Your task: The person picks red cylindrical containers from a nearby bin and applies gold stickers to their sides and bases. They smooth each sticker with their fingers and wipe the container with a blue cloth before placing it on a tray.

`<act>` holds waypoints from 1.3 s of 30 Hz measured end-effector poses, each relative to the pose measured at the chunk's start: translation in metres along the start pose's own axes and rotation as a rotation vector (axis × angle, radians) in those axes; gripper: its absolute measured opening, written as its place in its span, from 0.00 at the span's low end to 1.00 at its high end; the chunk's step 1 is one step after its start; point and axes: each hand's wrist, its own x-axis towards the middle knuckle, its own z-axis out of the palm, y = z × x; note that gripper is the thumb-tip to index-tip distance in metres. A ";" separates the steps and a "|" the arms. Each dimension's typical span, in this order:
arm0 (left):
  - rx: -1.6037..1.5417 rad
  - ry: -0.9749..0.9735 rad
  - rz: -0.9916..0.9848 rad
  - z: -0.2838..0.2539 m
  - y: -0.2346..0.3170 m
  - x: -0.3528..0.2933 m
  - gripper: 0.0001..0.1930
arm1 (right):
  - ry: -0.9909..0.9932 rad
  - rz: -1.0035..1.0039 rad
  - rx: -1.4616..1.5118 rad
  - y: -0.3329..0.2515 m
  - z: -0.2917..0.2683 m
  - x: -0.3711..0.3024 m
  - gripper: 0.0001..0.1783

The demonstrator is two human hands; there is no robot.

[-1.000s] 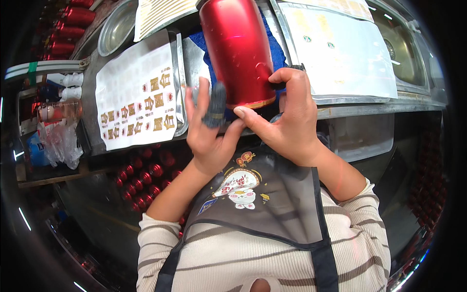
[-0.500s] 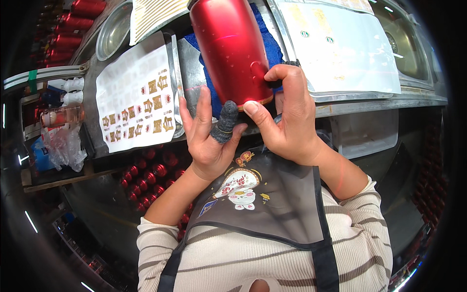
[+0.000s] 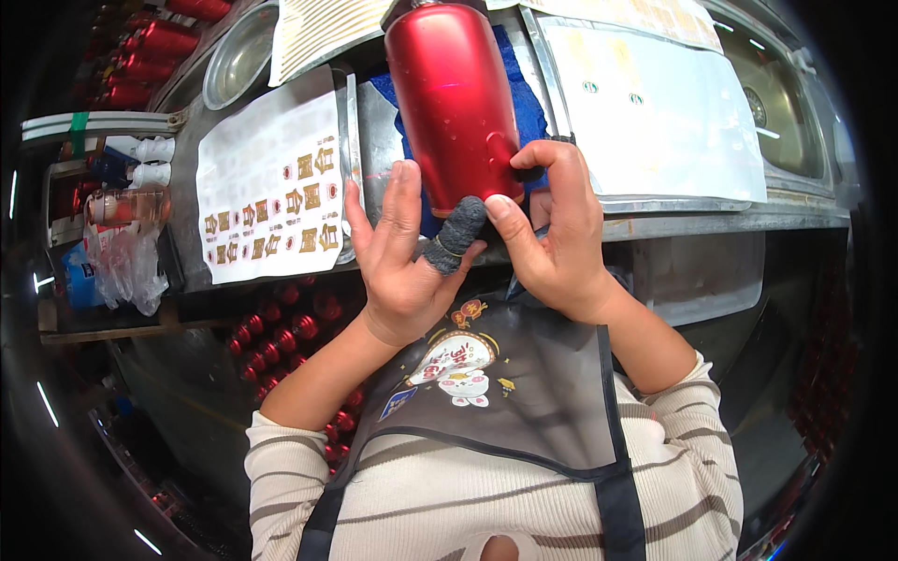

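Note:
A glossy red metal bottle (image 3: 454,103) lies on a blue cloth (image 3: 526,89) on the metal bench, its base toward me. My right hand (image 3: 561,243) is closed at the base's right side, the bent index finger against the red wall and the thumb by the bottom edge. Dark covers show on some of its fingers. My left hand (image 3: 402,266) has its fingers spread. Its index finger wears a grey knitted finger cover (image 3: 458,234), and that tip meets the right thumb's tip just below the base. Whether anything small lies between them is hidden.
A sheet of gold and red decals (image 3: 271,206) lies left; a mostly bare white sheet (image 3: 655,122) lies right. Metal basins (image 3: 238,61) stand at the far left and far right. Several red bottles (image 3: 290,337) are below the bench; a plastic bag (image 3: 126,271) sits left.
My left index fingertip has moved right, closing the gap to the right thumb. The bottle appears slightly lower and further right, with the whole view shifted a little.

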 end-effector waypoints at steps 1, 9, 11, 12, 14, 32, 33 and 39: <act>0.019 0.008 -0.008 0.001 0.002 0.003 0.22 | 0.003 0.016 0.017 0.001 -0.001 0.000 0.15; 0.151 -0.015 0.176 -0.013 0.006 0.034 0.14 | -0.070 0.190 0.202 0.012 -0.011 -0.005 0.13; 0.103 -0.075 0.157 -0.010 0.013 0.043 0.11 | -0.028 0.217 0.250 0.017 -0.014 -0.010 0.14; 0.101 -0.099 0.161 -0.008 0.012 0.044 0.10 | 0.008 0.208 0.226 0.023 -0.014 -0.012 0.14; 0.010 -0.006 0.085 -0.001 0.002 0.035 0.20 | 0.044 0.102 0.070 0.022 -0.022 -0.014 0.14; -0.263 0.199 -0.100 0.012 -0.010 0.036 0.44 | -0.219 -0.443 -0.287 0.006 -0.025 -0.024 0.13; -0.249 0.209 -0.085 0.013 -0.009 0.036 0.44 | -0.222 -0.481 -0.284 0.009 -0.024 -0.022 0.17; -0.257 0.133 -0.178 0.007 -0.012 0.032 0.50 | -0.481 -0.700 -0.586 -0.025 -0.027 0.015 0.20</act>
